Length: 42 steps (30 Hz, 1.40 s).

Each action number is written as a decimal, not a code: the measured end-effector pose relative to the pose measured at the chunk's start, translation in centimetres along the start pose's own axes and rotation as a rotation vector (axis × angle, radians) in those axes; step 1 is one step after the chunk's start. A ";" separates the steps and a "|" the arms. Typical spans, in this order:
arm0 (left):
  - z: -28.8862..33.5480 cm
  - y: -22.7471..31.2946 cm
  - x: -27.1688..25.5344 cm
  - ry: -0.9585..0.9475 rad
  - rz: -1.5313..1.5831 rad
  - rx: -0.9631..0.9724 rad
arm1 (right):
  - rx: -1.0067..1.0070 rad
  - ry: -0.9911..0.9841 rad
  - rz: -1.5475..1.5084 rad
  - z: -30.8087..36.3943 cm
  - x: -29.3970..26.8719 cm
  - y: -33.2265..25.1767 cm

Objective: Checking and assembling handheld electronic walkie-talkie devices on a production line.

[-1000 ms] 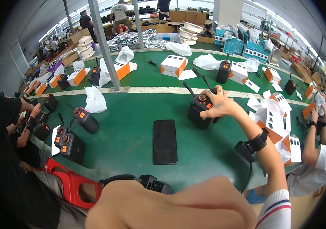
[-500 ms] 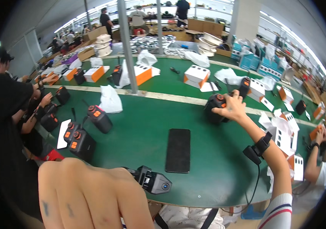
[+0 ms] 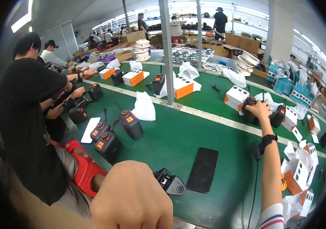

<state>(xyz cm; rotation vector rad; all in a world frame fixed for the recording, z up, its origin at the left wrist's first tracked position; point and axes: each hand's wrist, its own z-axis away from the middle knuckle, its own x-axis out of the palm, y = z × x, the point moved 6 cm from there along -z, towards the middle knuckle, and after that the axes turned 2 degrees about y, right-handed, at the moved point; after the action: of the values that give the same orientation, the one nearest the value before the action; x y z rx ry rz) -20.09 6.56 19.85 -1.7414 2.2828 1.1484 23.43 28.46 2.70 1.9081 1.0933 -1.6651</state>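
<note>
My right hand (image 3: pixel 261 110) reaches far across the green table, its fingers curved over the top of a black two-way radio (image 3: pixel 249 110) with orange parts. A second black radio (image 3: pixel 278 116) stands just right of those fingers. Large at the lower edge is the back of my left hand (image 3: pixel 132 192); its fingertips are out of sight, so what they hold, if anything, is hidden. Beyond its knuckles shows a small black camera (image 3: pixel 172 184). A black phone (image 3: pixel 203 170) lies flat between my hands. To its left stand more radios (image 3: pixel 108 145), including one (image 3: pixel 131 124) with an antenna.
White plastic wrap (image 3: pixel 144 107) lies near a metal post (image 3: pixel 167 53). White-and-orange boxes (image 3: pixel 236 96) line the far strip; opened boxes (image 3: pixel 298 175) crowd the right. A co-worker in black (image 3: pixel 29 126) stands at the left by red stools (image 3: pixel 83 162). A cable (image 3: pixel 255 194) hangs from my right wrist strap.
The view has swung left and up, so the table's things sit farther right. My right hand stays at the radio. My left hand shows more of its back and less of its fingers.
</note>
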 end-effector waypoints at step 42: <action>39.4 -4.5 -23.5 1.562 -1.989 -0.995 | -0.664 0.018 -0.389 14.1 6.3 -4.1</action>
<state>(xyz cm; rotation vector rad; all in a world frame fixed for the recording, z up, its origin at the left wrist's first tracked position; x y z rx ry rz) -22.72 47.98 -0.30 -3.5406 -1.5028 0.0337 11.00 22.80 -5.66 1.3380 1.8305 -1.2155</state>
